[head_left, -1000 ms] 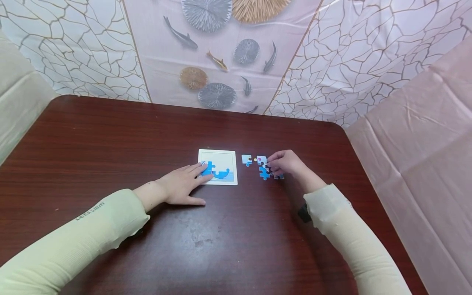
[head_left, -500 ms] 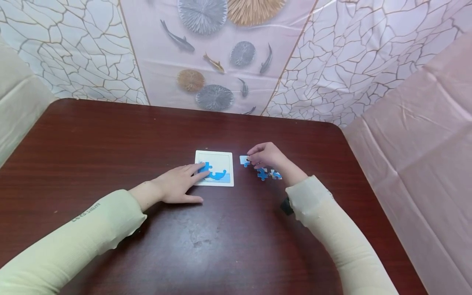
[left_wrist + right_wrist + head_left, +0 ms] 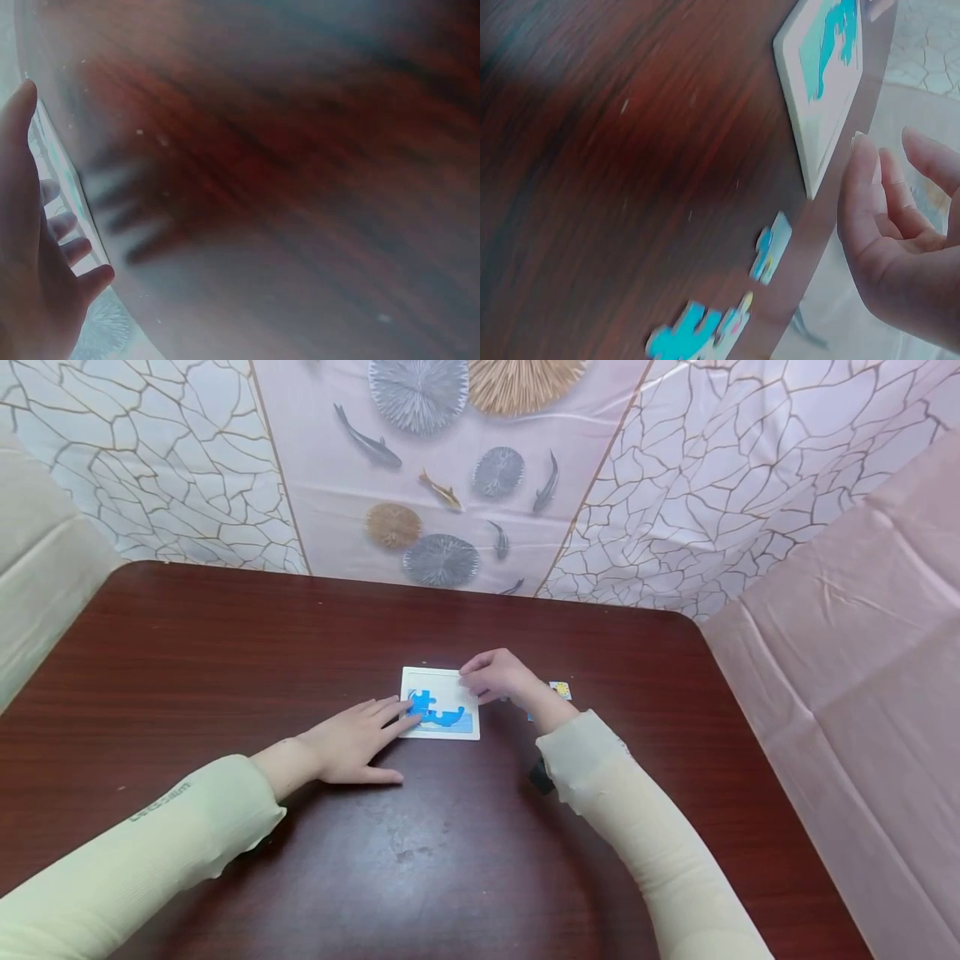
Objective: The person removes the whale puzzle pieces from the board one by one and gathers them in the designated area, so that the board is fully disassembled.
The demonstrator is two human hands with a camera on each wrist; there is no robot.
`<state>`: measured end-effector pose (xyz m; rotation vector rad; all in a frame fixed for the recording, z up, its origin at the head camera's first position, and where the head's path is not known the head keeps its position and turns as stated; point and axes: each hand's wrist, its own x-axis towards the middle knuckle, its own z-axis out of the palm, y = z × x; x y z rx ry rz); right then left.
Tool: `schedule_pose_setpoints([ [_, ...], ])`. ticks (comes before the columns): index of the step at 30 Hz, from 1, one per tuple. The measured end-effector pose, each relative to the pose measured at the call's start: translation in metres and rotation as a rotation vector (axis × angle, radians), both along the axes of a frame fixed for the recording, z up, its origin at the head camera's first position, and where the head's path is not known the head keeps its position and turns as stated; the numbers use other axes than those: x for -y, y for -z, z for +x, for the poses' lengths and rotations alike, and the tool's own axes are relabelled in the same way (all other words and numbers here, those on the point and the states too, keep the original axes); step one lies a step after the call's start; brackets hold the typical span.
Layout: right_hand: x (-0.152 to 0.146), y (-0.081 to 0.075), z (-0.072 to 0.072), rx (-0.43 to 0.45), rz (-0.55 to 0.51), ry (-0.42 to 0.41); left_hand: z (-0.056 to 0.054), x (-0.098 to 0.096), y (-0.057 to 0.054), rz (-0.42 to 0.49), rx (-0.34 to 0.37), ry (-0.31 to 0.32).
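Observation:
A white jigsaw tray (image 3: 442, 737) lies on the table, with blue puzzle pieces (image 3: 448, 718) fitted in its lower part. Spread, straight fingers of my left hand (image 3: 352, 747) rest on the tray's left side. Over its right edge is my right hand (image 3: 498, 678), thumb and fingers bent. In the right wrist view a gap shows between that hand's upper fingers, and a tiny pale edge sits at one tip; whether it is a nail or a held piece is unclear. Loose pieces lie right of the tray, among them a yellow sun piece (image 3: 560, 691) and a white-and-blue piece (image 3: 772, 247).
Joined or overlapping blue and white pieces (image 3: 686, 337) lie farther from the tray, partly hidden by the right arm in the head view. The dark wooden table (image 3: 420, 860) meets patterned cloth (image 3: 442, 468) at the back and pale cloth at both sides.
My right hand has moved left from the loose pieces to the tray's right edge. The sun piece has come into sight behind it. My left hand stays at the tray, shifted slightly left.

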<state>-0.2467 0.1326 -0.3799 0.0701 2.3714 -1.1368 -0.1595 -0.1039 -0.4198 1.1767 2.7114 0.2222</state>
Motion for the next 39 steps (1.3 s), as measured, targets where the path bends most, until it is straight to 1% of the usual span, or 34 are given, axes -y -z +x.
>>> schedule_pose_setpoints([
  [6,0.015,0.005,0.001,0.015,0.002,-0.032,0.003,0.003,0.003,-0.006,-0.016,0.019],
  [13,0.024,0.010,0.003,0.014,0.015,-0.045,0.005,0.002,0.005,-0.003,0.003,0.032],
  [19,0.030,0.014,0.005,0.024,-0.033,-0.040,0.005,0.000,0.004,-0.011,0.016,0.031],
  [25,0.035,0.014,0.008,0.027,-0.042,-0.042,0.004,0.000,0.005,-0.003,0.013,0.026],
  [34,0.040,0.011,0.011,0.026,0.002,-0.064,0.004,-0.001,0.003,0.006,-0.010,0.033],
  [39,0.043,0.011,0.011,0.034,-0.002,-0.051,0.004,-0.001,0.002,0.006,-0.011,0.033],
])
